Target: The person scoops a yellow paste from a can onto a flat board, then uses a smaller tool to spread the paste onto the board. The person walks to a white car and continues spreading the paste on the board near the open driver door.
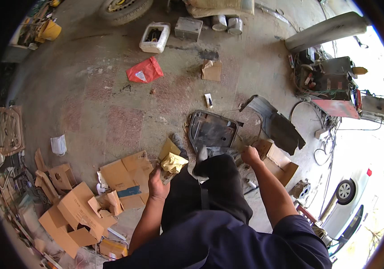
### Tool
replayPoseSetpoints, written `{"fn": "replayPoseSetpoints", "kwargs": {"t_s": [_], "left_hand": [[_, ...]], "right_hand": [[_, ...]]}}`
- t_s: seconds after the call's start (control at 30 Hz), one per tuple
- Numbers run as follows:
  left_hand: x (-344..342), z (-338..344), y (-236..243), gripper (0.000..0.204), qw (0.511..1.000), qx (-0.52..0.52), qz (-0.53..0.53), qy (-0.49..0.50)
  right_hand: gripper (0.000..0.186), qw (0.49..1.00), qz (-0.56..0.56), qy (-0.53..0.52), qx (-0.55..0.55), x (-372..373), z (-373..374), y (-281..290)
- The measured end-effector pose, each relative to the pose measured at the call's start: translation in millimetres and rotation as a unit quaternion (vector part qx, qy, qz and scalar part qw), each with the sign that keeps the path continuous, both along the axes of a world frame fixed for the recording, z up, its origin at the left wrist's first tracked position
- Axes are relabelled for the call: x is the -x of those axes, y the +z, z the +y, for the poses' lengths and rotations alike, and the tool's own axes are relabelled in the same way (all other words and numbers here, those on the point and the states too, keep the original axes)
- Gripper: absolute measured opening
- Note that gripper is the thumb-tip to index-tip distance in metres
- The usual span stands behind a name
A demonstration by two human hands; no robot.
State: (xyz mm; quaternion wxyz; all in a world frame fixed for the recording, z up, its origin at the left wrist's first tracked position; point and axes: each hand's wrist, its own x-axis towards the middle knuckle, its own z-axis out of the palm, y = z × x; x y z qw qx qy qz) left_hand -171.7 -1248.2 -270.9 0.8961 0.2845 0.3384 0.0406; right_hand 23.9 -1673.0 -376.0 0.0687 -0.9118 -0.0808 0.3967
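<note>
My left hand (157,184) is closed on a bundle of crumpled yellow paper or cloth (173,163) and a flat piece under it, held over my dark trouser leg. My right hand (251,156) is closed on a thin object (244,143), too small to make out clearly, beside an open cardboard box (281,166). Ahead of my knees a dark rounded-square metal panel (212,129) lies on the floor, with a bent dark sheet (272,123) to its right.
Torn cardboard (77,210) is heaped at lower left. A red bag (145,69), white tub (154,38), metal cans (234,26) and tyre (124,11) lie ahead. Equipment with cables (335,83) and a long cylinder (322,31) stand right, near a white car (346,210).
</note>
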Motion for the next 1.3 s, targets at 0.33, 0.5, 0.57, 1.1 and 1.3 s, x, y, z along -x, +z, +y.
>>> {"fn": "replayPoseSetpoints", "kwargs": {"t_s": [0.33, 0.5, 0.57, 1.1, 1.3], "left_hand": [[11.1, 1.2, -165.1, 0.056, 0.985, 0.095, 0.128, 0.07], [6.0, -29.8, -205.2, 0.061, 0.983, 0.069, 0.141, 0.093], [16.2, -33.0, -210.0, 0.063, 0.984, 0.069, 0.153, 0.056], [-48.7, -25.9, -209.3, 0.055, 0.981, 0.113, 0.147, -0.055], [-153.5, -19.0, -105.6, 0.057, 0.983, 0.083, 0.096, -0.13]], "right_hand": [[0.042, 0.995, 0.073, 0.058, -0.04, -158.3, 94.3, -316.0], [0.055, 0.994, 0.093, -0.013, -0.051, -210.4, 109.7, -502.0], [0.06, 0.996, 0.077, -0.005, -0.049, -228.2, 111.5, -548.2], [0.038, 0.905, -0.04, -0.307, -0.291, -147.3, 134.1, -379.6], [0.039, 0.837, -0.064, -0.454, -0.297, -86.7, 46.6, -107.0]]}}
